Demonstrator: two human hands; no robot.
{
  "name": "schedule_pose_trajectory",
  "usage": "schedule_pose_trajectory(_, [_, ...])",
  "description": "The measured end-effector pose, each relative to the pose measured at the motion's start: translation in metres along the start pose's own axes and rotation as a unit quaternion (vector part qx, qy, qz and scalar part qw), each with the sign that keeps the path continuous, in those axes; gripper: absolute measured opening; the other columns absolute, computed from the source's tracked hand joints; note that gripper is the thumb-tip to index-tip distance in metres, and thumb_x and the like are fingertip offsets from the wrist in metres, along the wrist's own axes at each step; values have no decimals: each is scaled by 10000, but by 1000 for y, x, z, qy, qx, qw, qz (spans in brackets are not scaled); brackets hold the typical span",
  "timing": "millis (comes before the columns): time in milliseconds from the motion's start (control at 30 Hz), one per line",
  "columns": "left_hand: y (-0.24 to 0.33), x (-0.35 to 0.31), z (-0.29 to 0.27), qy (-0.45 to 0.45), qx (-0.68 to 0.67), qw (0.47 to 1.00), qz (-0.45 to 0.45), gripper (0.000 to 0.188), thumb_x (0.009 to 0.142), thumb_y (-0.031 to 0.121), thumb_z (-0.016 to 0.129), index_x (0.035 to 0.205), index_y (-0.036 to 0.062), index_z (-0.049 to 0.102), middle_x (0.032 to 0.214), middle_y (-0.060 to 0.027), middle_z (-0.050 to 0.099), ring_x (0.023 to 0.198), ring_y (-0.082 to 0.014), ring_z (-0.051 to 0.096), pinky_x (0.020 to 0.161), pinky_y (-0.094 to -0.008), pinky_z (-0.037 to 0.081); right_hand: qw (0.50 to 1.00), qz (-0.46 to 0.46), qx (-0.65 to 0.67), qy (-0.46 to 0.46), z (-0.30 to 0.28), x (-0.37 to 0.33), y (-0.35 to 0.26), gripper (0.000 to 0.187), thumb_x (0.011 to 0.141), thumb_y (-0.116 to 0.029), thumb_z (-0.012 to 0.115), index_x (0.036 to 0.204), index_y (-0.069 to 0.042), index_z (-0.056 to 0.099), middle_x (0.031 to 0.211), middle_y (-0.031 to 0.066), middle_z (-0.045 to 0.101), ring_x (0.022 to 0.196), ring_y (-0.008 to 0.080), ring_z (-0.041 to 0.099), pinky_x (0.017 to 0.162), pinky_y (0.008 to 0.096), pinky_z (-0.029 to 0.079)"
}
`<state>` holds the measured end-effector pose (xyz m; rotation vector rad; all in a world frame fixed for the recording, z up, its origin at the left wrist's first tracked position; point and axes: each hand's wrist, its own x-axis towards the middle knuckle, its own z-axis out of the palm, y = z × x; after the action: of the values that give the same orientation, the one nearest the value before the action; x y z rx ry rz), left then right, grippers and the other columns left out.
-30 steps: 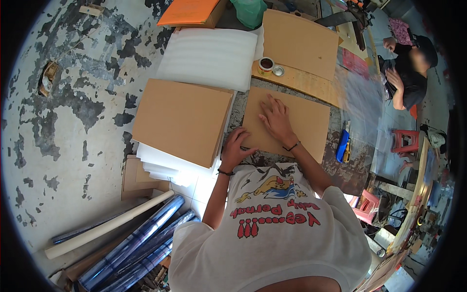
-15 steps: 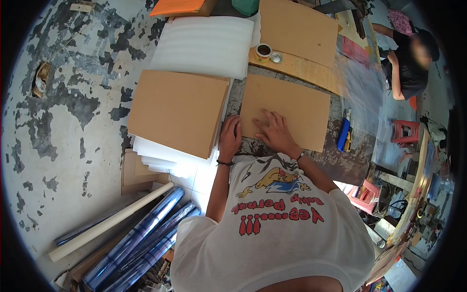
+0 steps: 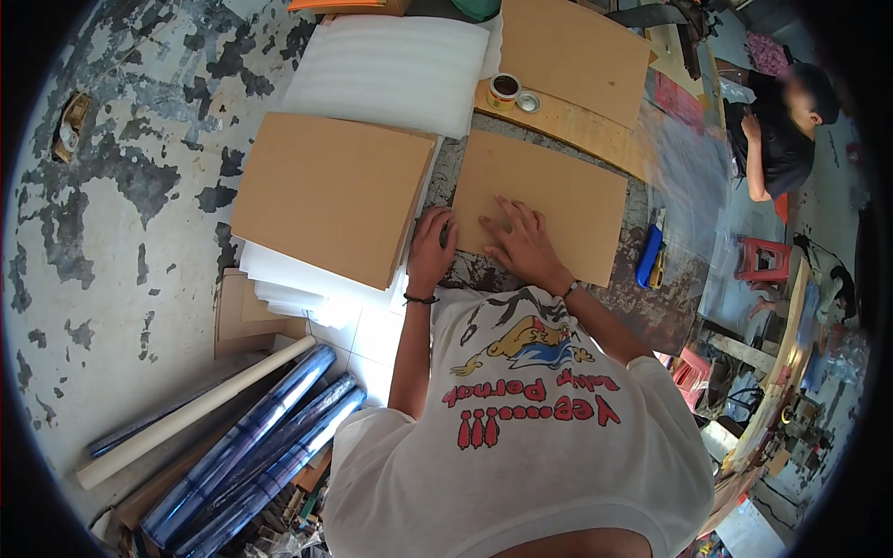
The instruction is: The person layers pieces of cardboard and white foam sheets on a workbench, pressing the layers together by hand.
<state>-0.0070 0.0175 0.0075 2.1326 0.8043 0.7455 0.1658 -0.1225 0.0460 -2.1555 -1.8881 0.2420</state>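
A flat brown cardboard sheet [image 3: 558, 177] lies on the dark, worn worktable in front of me. My right hand [image 3: 523, 244] rests palm down on its near part, fingers spread, holding nothing. My left hand [image 3: 432, 249] is beside the sheet's left edge, in the gap next to a stack of cardboard [image 3: 330, 195]. Its fingers are slightly bent, with a gap at the thumb, and nothing shows in its grasp. White foam sheets [image 3: 265, 272] stick out from under that stack.
Beyond the stack lie more white foam sheets [image 3: 386, 70]. An opened can [image 3: 503, 90] of brown stuff stands on a wooden board [image 3: 581, 137], its lid [image 3: 528, 101] alongside. A blue cutter knife [image 3: 649, 253] lies to the right. Rolls of film [image 3: 246, 446] lean lower left. A co-worker [image 3: 786, 139] is at far right.
The whole view has shifted a little. Both hands keep their places by the cardboard sheet. At far right the co-worker's head and arms have moved slightly.
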Motion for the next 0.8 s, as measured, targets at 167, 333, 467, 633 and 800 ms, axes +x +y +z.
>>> schedule_pose_trajectory(167, [1, 1, 1, 4, -1, 1000, 6, 227, 919, 111, 670, 1129, 27, 645, 1223, -123, 625, 1184, -326, 589, 998, -414, 495, 1000, 8, -3, -11, -12, -5, 8, 516, 954, -434, 598, 1398, -173, 563, 1591, 155, 305, 1407, 376, 332, 1106, 557, 288])
schedule_pose_trajectory(333, [3, 1, 0, -6, 7, 1000, 3, 234, 910, 120, 685, 1124, 29, 650, 1224, -116, 623, 1181, -320, 587, 999, -408, 497, 992, 108, -49, 49, -12, -20, 49, 555, 951, -445, 601, 1423, -161, 537, 1564, 177, 326, 1395, 380, 343, 1110, 539, 304])
schedule_pose_trajectory(467, [0, -1, 0, -8, 9, 1000, 1, 245, 896, 99, 697, 1125, 27, 651, 1222, -118, 619, 1181, -325, 585, 999, -410, 493, 990, 118, -53, 54, -20, -23, 66, 561, 951, -444, 602, 1422, -147, 536, 1554, 186, 330, 1392, 384, 344, 1114, 514, 322])
schedule_pose_trajectory(633, [0, 0, 1, -14, 12, 1000, 1, 255, 890, 87, 702, 1130, 23, 650, 1223, -119, 613, 1188, -329, 579, 1006, -412, 485, 993, 102, -60, 14, -22, -29, 61, 619, 951, -451, 612, 1418, -56, 518, 1582, 179, 287, 1420, 375, 318, 1143, 514, 298])
schedule_pose_trajectory(800, [3, 2, 2, -16, 15, 1000, 5, 257, 887, 86, 706, 1129, 19, 650, 1219, -117, 606, 1200, -324, 571, 1016, -409, 478, 981, 91, -165, -43, -23, -17, 46, 664, 932, -500, 608, 1329, 31, 571, 1603, 161, 274, 1444, 331, 301, 1142, 522, 290])
